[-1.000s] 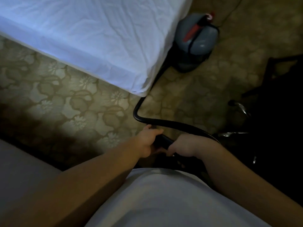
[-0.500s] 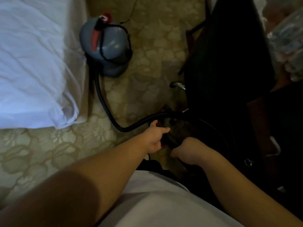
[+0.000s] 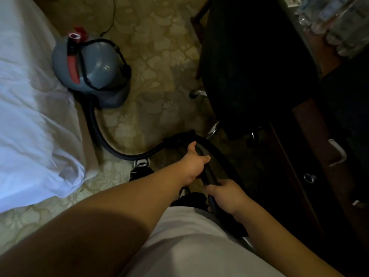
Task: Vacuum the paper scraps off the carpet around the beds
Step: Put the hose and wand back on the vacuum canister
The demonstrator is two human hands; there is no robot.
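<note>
A grey canister vacuum [image 3: 93, 70] with a red handle stands on the patterned carpet [image 3: 159, 56] beside the white bed [image 3: 30, 116]. Its black hose [image 3: 103, 140] curves from the canister across the floor up to my hands. My left hand [image 3: 194, 162] grips the dark wand [image 3: 208, 174] from the left, thumb pointing forward. Just below it, my right hand [image 3: 225, 194] grips the wand's handle end. The nozzle end is lost in the shadow ahead of my hands. No paper scraps show on the carpet in view.
A black chair [image 3: 255, 66] with chrome legs stands close on the right, against a dark wooden desk [image 3: 311, 156] with drawer pulls. Plastic water bottles [image 3: 335, 23] sit on the desk top. A power cord [image 3: 111, 19] runs away behind the vacuum. My shoe [image 3: 142, 163] shows under the hose.
My view has swung right, from the gap between the beds toward the chair and desk. The vacuum now appears nearer and to the left. Both hands keep their hold on the wand.
</note>
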